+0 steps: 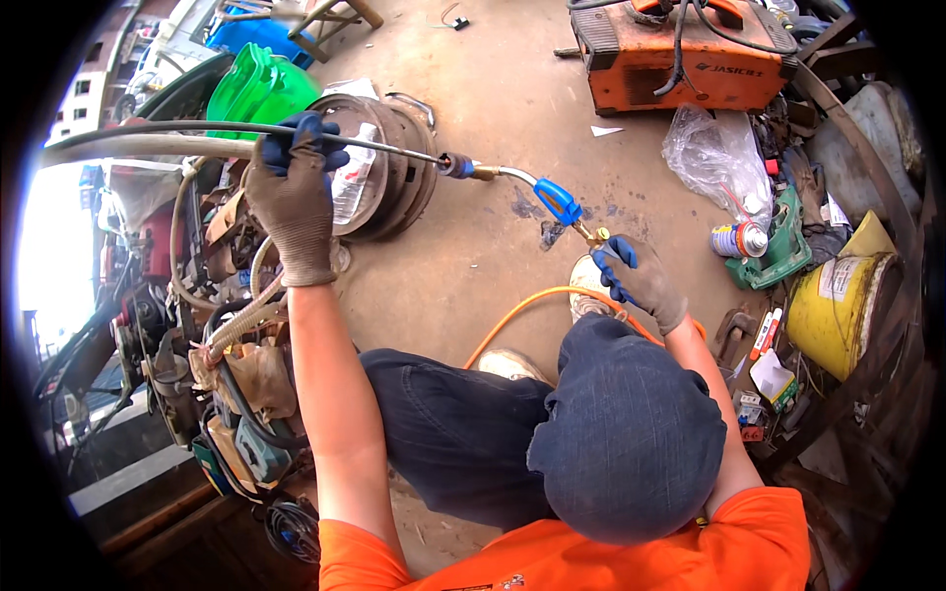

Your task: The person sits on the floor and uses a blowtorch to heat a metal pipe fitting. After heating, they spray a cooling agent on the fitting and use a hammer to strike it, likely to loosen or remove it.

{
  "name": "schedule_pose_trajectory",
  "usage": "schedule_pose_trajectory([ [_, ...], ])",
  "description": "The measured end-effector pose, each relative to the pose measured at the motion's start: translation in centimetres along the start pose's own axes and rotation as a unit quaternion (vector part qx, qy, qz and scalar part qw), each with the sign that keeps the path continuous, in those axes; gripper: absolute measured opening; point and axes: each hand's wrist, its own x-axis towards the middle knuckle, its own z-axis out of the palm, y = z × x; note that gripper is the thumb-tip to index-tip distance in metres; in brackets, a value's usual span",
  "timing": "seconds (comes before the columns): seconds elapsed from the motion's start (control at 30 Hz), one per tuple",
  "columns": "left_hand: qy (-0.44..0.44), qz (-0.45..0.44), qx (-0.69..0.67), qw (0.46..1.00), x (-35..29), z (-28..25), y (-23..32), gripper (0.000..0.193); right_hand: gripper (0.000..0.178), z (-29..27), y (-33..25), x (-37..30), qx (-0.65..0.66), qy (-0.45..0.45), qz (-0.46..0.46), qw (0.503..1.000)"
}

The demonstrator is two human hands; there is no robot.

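My left hand (296, 192), in a brown-and-blue work glove, is closed around a long thin dark rod (389, 150) above a rusty wheel rim. My gloved right hand (641, 274) grips the rear end of a gas torch (559, 201) with a blue body, brass valve and bent silver neck. The torch's nozzle end meets the rod's right end at a dark collar (455, 165); I cannot make out a flame. From beneath my right hand an orange hose (512, 313) curves left across the floor. The rod's far left end runs beside a thicker pale pipe (148, 146).
A rusty wheel rim (394, 192) holds a plastic-wrapped item. Beyond it stands a green bucket (258, 94). An orange welding machine (690, 59) sits far right, with a spray can (739, 239) and a yellow drum (838, 310) nearer. Hoses and tools crowd the left.
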Motion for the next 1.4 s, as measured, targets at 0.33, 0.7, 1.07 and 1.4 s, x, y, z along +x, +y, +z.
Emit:
schedule_pose_trajectory([
  [0.33, -0.013, -0.046, 0.032, 0.998, 0.1, -1.0, -0.9, 0.019, 0.022, -0.7, -0.9, -0.7, -0.012, -0.02, 0.018, 1.0],
  [0.7, -0.047, -0.01, 0.093, 0.995, 0.7, -1.4, -3.1, 0.022, 0.023, -1.3, 0.6, -0.8, -0.052, 0.007, -0.025, 0.998],
  [1.07, 0.016, -0.039, 0.035, 0.999, 0.4, -1.8, -2.7, 0.02, 0.031, -0.9, -0.3, -1.6, -0.055, -0.025, -0.005, 0.998],
  [1.4, 0.033, 0.01, 0.107, 0.994, 0.9, -1.7, -3.0, 0.024, 0.032, -1.4, -0.5, -1.4, -0.078, -0.017, -0.017, 0.997],
])
